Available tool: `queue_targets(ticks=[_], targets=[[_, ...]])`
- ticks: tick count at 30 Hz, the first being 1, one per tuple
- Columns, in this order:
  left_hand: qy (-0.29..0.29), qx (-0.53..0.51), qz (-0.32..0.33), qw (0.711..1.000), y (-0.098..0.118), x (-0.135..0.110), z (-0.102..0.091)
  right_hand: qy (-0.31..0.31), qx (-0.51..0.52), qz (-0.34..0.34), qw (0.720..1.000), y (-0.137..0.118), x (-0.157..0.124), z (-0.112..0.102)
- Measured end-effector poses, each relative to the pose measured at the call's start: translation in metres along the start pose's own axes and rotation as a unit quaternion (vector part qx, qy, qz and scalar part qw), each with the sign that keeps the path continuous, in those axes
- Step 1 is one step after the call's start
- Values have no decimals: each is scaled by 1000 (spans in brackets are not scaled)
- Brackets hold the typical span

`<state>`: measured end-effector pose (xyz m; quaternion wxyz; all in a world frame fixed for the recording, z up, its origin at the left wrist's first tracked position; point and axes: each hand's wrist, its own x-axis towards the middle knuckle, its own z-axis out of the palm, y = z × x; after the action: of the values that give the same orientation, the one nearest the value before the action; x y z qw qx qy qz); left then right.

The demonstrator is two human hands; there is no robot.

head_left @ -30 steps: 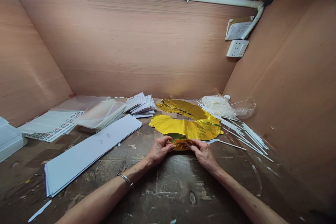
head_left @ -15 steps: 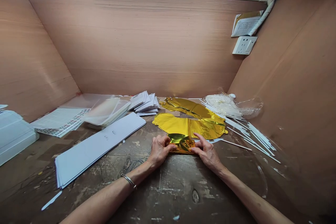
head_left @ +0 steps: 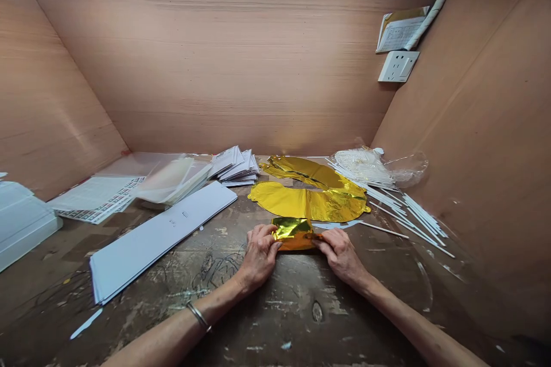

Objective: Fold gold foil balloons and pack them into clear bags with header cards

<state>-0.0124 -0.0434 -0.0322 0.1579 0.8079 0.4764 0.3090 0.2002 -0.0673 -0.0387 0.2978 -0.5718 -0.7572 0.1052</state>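
Observation:
Between my two hands a folded gold foil balloon [head_left: 295,235] lies on the dark, worn tabletop. My left hand [head_left: 260,252] grips its left edge, thumb toward me and fingers curled at the side. At the right edge, my right hand [head_left: 340,249] pinches the foil with thumb and fingers closed. Just beyond them lie larger flat gold foil balloons [head_left: 310,200], one overlapping another in a curved shape. Behind my right hand, a pale flat strip [head_left: 336,225] and a thin white stick [head_left: 385,230] rest on the table.
White sticks [head_left: 424,221] lie scattered at the right, near a plastic bag of sticks [head_left: 361,166]. Long white paper sheets [head_left: 163,238] lie left, with small white packets [head_left: 236,166] and clear plastic sleeves [head_left: 172,180] behind. A socket [head_left: 399,66] is on the wall.
My right hand's raised fingers have closed down onto the foil's right edge. The folded foil looks flatter, with more orange showing along its front. The view has shifted slightly.

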Motion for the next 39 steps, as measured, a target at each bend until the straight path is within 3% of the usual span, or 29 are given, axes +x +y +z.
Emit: queue_targets(ticks=[5, 10, 12, 16, 19, 22, 25, 28, 30, 31, 33, 36, 39], targets=[[55, 62, -63, 995, 1, -1, 19, 78, -65, 41, 994, -10, 10, 14], [79, 123, -39, 988, 3, -6, 18, 31, -67, 10, 997, -16, 12, 8], [62, 151, 31, 986, 7, -6, 12, 3, -65, 30, 997, -17, 16, 4], [-62, 187, 228, 954, 11, -8, 3, -106, -35, 145, 983, -16, 33, -5], [-87, 247, 272, 926, 11, -9, 4, -205, 6, 218, 954, -13, 50, -10], [-86, 303, 302, 900, 12, -5, 6, -238, 15, 230, 944, -13, 61, -18], [-113, 303, 285, 902, 16, 9, 0, -220, -1, 203, 954, -21, 58, -33], [-152, 273, 253, 916, 22, 26, -21, -103, -54, 12, 993, -34, 43, -49], [-176, 250, 243, 921, 27, 35, -38, -70, -73, -137, 985, -41, 33, -53], [-185, 236, 233, 925, 28, 38, -46, -81, -68, -173, 979, -43, 30, -52], [-203, 187, 196, 941, 29, 42, -59, -103, -37, -160, 981, -43, 28, -46], [-230, 65, 115, 964, 15, 39, -75, -176, 115, -38, 977, -42, 39, -32], [-191, 25, 44, 980, -17, 24, -94, -287, 281, 76, 913, -42, 53, -20]])
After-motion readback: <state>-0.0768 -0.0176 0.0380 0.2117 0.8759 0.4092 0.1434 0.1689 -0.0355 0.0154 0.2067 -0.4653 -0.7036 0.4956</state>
